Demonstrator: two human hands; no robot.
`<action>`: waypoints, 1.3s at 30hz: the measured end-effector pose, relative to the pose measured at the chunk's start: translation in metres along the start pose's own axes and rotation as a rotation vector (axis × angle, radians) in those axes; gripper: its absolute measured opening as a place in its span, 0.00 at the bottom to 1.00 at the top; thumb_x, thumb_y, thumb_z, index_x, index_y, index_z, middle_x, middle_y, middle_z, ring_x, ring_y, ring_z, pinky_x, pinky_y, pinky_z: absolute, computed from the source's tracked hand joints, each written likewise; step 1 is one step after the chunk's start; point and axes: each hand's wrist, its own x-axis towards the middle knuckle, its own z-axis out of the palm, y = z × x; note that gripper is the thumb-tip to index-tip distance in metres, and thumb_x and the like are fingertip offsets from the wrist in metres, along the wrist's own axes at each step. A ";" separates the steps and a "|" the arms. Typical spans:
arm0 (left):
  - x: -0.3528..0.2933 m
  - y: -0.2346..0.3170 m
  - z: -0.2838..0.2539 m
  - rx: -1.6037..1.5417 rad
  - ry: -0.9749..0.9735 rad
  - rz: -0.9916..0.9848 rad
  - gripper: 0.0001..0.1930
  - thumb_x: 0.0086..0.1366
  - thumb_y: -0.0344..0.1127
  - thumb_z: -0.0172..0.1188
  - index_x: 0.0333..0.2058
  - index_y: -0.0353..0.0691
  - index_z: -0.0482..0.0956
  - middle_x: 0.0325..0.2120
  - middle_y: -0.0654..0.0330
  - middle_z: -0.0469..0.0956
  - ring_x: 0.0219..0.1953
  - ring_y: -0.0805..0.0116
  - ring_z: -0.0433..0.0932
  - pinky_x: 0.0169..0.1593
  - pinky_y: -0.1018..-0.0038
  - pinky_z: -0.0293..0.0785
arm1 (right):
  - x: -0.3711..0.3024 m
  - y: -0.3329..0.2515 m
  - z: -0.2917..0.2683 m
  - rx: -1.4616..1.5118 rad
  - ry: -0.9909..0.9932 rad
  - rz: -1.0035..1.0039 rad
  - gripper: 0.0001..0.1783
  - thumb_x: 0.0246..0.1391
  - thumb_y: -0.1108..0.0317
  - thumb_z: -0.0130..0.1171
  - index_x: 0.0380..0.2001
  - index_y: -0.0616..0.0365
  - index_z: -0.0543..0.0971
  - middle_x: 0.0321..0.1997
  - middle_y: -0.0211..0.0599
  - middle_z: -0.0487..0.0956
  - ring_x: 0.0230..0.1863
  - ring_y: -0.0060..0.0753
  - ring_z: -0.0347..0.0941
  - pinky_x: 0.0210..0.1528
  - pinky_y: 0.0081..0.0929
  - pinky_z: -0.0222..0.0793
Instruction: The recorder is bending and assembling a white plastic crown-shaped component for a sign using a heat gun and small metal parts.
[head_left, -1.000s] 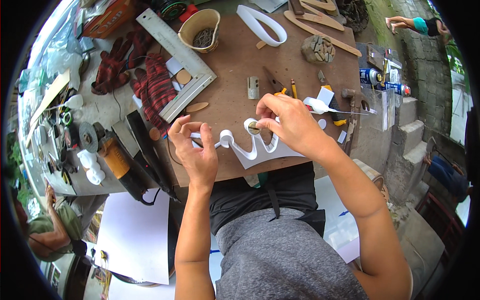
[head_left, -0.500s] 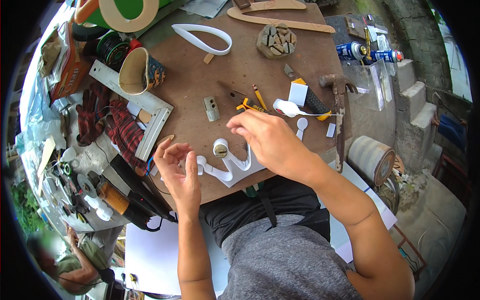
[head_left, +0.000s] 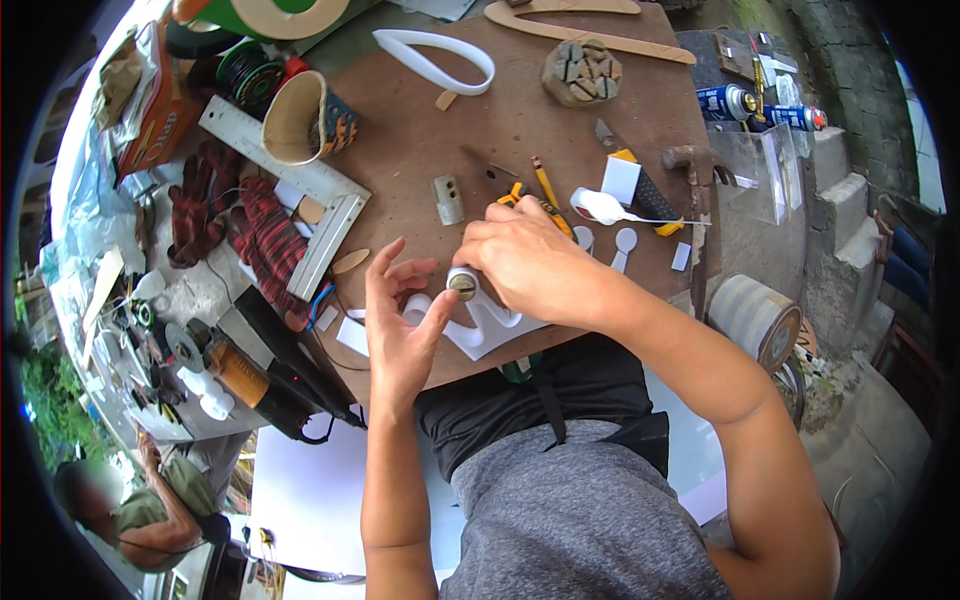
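A white strip [head_left: 460,333], bent into a wavy, letter-like shape, stands on a white sheet [head_left: 490,345] at the near edge of the brown table. One of its loops goes around a small round metal piece [head_left: 462,287]. My left hand [head_left: 402,335] is beside this loop, fingers spread and the thumb close against it. My right hand [head_left: 530,262] reaches in from the other side, its fingers curled together at the loop's far edge, seemingly pinching the strip; its fingertips are partly hidden. Beyond the right hand are yellow-handled pliers [head_left: 518,196], partly covered by it.
A pencil [head_left: 544,182], a white bottle with a thin nozzle [head_left: 597,206], a utility knife [head_left: 652,200] and a hammer [head_left: 699,165] lie to the right. A metal block [head_left: 448,201], a metal square [head_left: 270,152] and a paper cup [head_left: 292,120] are farther left. Another person [head_left: 165,510] sits at lower left.
Both hands have closed in on the loop around the metal piece. The right hand's fingers have come down to it, and the left thumb is nearer. The whole view has shifted slightly.
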 end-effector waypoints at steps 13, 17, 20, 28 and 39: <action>-0.003 0.000 0.007 -0.119 0.026 -0.072 0.36 0.56 0.32 0.72 0.62 0.35 0.65 0.44 0.55 0.83 0.44 0.66 0.76 0.54 0.67 0.72 | -0.007 -0.003 -0.006 0.133 0.255 0.004 0.15 0.54 0.77 0.57 0.45 0.59 0.82 0.40 0.40 0.83 0.48 0.44 0.75 0.54 0.39 0.68; -0.004 -0.003 0.008 -0.113 0.029 -0.074 0.35 0.56 0.32 0.72 0.61 0.37 0.67 0.42 0.56 0.83 0.44 0.66 0.77 0.53 0.67 0.72 | -0.013 -0.015 -0.028 0.212 0.470 0.096 0.11 0.59 0.78 0.55 0.45 0.61 0.78 0.38 0.46 0.82 0.41 0.51 0.79 0.46 0.44 0.74; -0.005 -0.002 0.008 -0.058 0.030 -0.052 0.34 0.59 0.31 0.69 0.63 0.34 0.65 0.45 0.56 0.78 0.43 0.71 0.75 0.50 0.72 0.73 | -0.011 -0.017 -0.039 0.263 0.568 0.125 0.09 0.63 0.78 0.54 0.45 0.63 0.77 0.37 0.48 0.82 0.40 0.48 0.82 0.40 0.38 0.76; -0.004 -0.004 0.011 -0.046 0.088 -0.045 0.36 0.55 0.34 0.72 0.62 0.37 0.67 0.46 0.54 0.78 0.44 0.67 0.73 0.52 0.69 0.73 | -0.021 -0.024 -0.052 0.291 0.622 0.258 0.07 0.64 0.77 0.54 0.43 0.64 0.78 0.38 0.49 0.83 0.41 0.48 0.82 0.42 0.35 0.77; -0.003 -0.008 0.014 -0.090 0.101 -0.056 0.37 0.54 0.35 0.73 0.62 0.37 0.67 0.48 0.53 0.76 0.45 0.66 0.72 0.53 0.67 0.72 | 0.042 -0.010 -0.015 -0.125 0.359 0.176 0.15 0.56 0.67 0.66 0.43 0.63 0.79 0.48 0.52 0.77 0.48 0.57 0.79 0.51 0.47 0.76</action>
